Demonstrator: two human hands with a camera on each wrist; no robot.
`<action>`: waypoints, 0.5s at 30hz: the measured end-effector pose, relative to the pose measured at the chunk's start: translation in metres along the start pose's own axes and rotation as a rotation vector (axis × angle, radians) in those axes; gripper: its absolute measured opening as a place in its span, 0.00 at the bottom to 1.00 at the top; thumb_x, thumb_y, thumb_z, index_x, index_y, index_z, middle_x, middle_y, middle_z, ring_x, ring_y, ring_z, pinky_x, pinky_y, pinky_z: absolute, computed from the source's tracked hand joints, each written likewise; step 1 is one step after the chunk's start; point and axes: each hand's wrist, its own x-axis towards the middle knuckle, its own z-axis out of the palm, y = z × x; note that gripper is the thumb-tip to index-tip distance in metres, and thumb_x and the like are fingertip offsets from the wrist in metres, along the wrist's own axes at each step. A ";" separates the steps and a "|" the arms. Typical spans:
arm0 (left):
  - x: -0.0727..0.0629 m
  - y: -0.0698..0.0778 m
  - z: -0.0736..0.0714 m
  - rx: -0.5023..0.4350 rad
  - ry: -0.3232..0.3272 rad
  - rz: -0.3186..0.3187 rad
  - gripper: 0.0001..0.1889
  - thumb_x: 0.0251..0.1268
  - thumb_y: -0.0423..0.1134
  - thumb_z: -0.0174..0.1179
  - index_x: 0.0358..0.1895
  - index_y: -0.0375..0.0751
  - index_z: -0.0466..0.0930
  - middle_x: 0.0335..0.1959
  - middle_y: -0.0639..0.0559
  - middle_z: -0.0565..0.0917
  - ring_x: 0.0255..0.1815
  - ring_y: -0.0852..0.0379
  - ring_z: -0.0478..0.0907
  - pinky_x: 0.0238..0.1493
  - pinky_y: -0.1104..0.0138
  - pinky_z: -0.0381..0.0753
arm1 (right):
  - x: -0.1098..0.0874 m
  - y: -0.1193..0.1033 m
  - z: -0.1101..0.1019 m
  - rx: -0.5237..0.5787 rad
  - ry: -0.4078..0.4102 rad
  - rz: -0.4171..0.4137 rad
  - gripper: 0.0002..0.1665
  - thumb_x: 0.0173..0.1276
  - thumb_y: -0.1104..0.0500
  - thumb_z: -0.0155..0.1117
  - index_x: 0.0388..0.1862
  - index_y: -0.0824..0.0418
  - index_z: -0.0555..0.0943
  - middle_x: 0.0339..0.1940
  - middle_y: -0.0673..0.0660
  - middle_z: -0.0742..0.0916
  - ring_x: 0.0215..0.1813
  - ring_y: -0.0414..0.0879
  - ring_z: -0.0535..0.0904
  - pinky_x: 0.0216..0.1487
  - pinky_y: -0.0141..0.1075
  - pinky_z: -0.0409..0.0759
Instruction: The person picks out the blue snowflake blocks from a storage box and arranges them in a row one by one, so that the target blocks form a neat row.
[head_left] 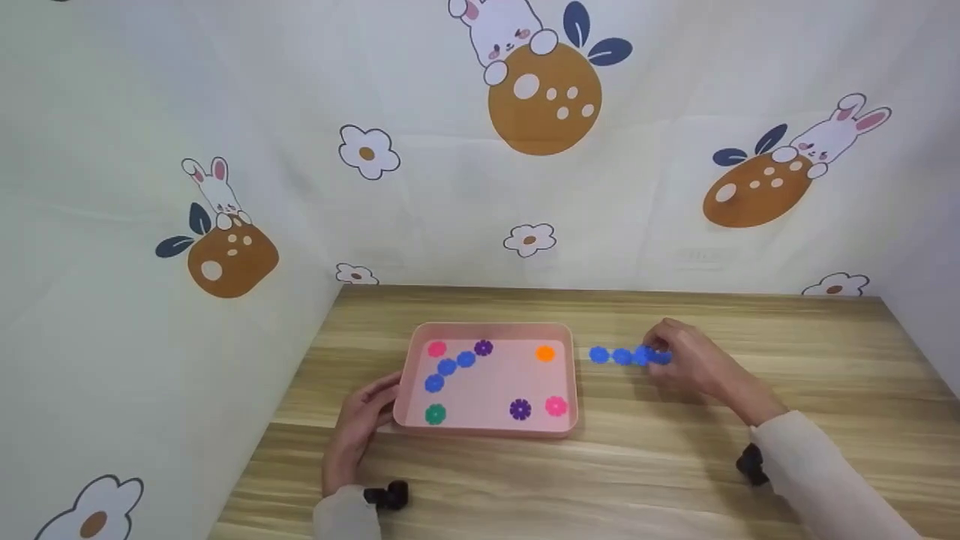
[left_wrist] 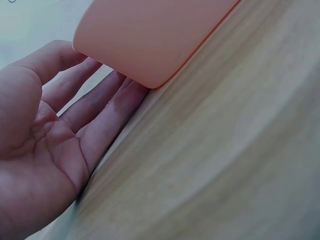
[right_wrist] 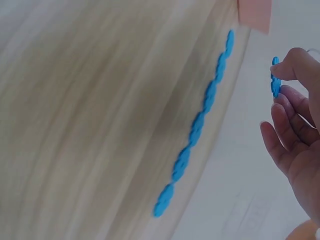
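Thumb and fingertips of my right hand [head_left: 694,360] pinch a blue flower-shaped plastic disc [right_wrist: 275,80], raised above the tabletop in the right wrist view. Below it lies a row of several similar blue discs [right_wrist: 196,129], set end to end; in the head view the hand hides part of this row [head_left: 598,355]. My left hand [head_left: 362,420] is at the left side of a shallow pink tray [head_left: 480,432]. Its extended fingers reach the tray's outer wall [left_wrist: 135,45] in the left wrist view, where their tips are partly hidden.
Inside the tray are several blue discs [head_left: 447,367], two purple ones [head_left: 520,409], two pink ones [head_left: 556,406], an orange one [head_left: 545,353] and a green one [head_left: 435,414]. Behind the wooden table [head_left: 480,480] hangs a rabbit-patterned cloth [head_left: 435,217].
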 end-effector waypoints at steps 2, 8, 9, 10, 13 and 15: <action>0.000 -0.001 0.000 0.012 0.000 -0.006 0.22 0.70 0.42 0.63 0.64 0.39 0.79 0.61 0.40 0.83 0.53 0.53 0.86 0.50 0.66 0.87 | -0.006 0.009 -0.002 -0.006 0.001 0.016 0.13 0.51 0.65 0.74 0.37 0.64 0.84 0.34 0.54 0.85 0.38 0.45 0.80 0.41 0.39 0.83; 0.001 0.000 -0.001 0.042 0.008 -0.020 0.21 0.70 0.44 0.62 0.64 0.44 0.79 0.63 0.42 0.82 0.56 0.52 0.85 0.53 0.64 0.86 | -0.019 0.030 -0.016 -0.006 -0.029 0.085 0.13 0.53 0.65 0.72 0.39 0.66 0.84 0.35 0.56 0.85 0.39 0.47 0.80 0.41 0.40 0.82; 0.000 0.001 -0.001 0.043 0.009 -0.020 0.21 0.71 0.44 0.62 0.64 0.44 0.79 0.63 0.42 0.82 0.55 0.52 0.85 0.53 0.64 0.86 | -0.022 0.033 -0.019 -0.006 -0.037 0.099 0.14 0.53 0.64 0.72 0.40 0.66 0.84 0.36 0.56 0.85 0.39 0.48 0.80 0.41 0.41 0.82; 0.000 0.001 0.000 0.042 0.011 -0.024 0.21 0.71 0.44 0.62 0.64 0.45 0.79 0.63 0.42 0.82 0.55 0.52 0.85 0.53 0.64 0.86 | -0.024 0.036 -0.021 -0.007 -0.045 0.116 0.14 0.54 0.64 0.72 0.40 0.66 0.84 0.36 0.56 0.85 0.40 0.48 0.80 0.42 0.41 0.82; -0.001 0.001 0.000 0.040 0.012 -0.023 0.21 0.71 0.43 0.62 0.64 0.44 0.79 0.63 0.42 0.82 0.55 0.52 0.85 0.52 0.64 0.87 | -0.030 0.045 -0.028 -0.004 -0.062 0.151 0.14 0.54 0.64 0.72 0.41 0.66 0.83 0.37 0.57 0.85 0.40 0.49 0.80 0.42 0.40 0.81; -0.001 0.001 0.000 0.043 0.011 -0.019 0.21 0.71 0.43 0.62 0.64 0.43 0.79 0.63 0.41 0.82 0.55 0.52 0.85 0.52 0.64 0.87 | -0.032 0.051 -0.032 -0.002 -0.068 0.165 0.14 0.54 0.64 0.72 0.40 0.66 0.83 0.37 0.57 0.85 0.40 0.49 0.80 0.42 0.39 0.81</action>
